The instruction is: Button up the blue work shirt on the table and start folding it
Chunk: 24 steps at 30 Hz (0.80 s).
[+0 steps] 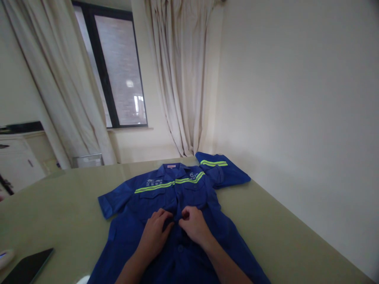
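Hidden: shirt (177,221) hem cut off by the lower edge; dark flat device (28,268) left of shirt, partly cropped.
Shirt: blue woven cloth, yellow-green reflective bands, spread flat on pale smooth desk (296,236).
Left hand (155,232): fingers curled, pinching the shirt's centre placket.
Right hand (194,225): curled likewise, pinching the placket.

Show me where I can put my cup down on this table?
Bare table lies left of the blue work shirt, between its sleeve and the dark tablet. Another bare strip runs between the shirt and the wall. It is crowded in the middle, where the left hand and right hand press on the shirt, and by the folded shirt.
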Each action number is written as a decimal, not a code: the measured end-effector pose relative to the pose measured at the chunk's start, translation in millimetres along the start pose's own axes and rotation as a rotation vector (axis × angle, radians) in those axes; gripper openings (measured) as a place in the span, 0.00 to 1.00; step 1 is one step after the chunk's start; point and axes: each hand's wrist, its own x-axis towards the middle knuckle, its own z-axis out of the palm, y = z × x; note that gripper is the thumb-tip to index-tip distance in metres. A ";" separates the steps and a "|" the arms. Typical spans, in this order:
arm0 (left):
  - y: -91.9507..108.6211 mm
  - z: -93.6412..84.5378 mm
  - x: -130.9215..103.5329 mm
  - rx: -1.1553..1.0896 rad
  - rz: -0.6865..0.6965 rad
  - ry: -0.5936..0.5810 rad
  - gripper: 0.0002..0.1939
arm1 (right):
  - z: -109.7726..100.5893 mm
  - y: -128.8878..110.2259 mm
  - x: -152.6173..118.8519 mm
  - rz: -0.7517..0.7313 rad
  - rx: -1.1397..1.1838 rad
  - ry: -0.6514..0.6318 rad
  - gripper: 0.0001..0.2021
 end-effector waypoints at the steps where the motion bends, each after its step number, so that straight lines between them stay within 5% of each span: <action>1: 0.1 -1.3 0.0 0.012 -0.010 -0.009 0.11 | -1.5 -1.3 -0.2 0.010 -0.048 0.025 0.04; 6: 8.1 -7.3 -2.1 0.064 -0.011 0.003 0.15 | -10.0 -2.9 3.4 0.173 0.248 -0.041 0.02; 11: 14.0 -12.3 -6.4 0.017 0.001 0.020 0.10 | -10.2 2.3 5.1 0.228 0.515 -0.125 0.14; 20: 12.2 -5.9 -8.8 -0.089 0.102 0.176 0.05 | -4.6 -0.3 0.3 -0.042 0.161 -0.021 0.02; 24: 12.1 -3.0 -9.0 -0.127 0.052 0.179 0.06 | -4.1 -7.3 -5.7 -0.171 0.047 -0.028 0.04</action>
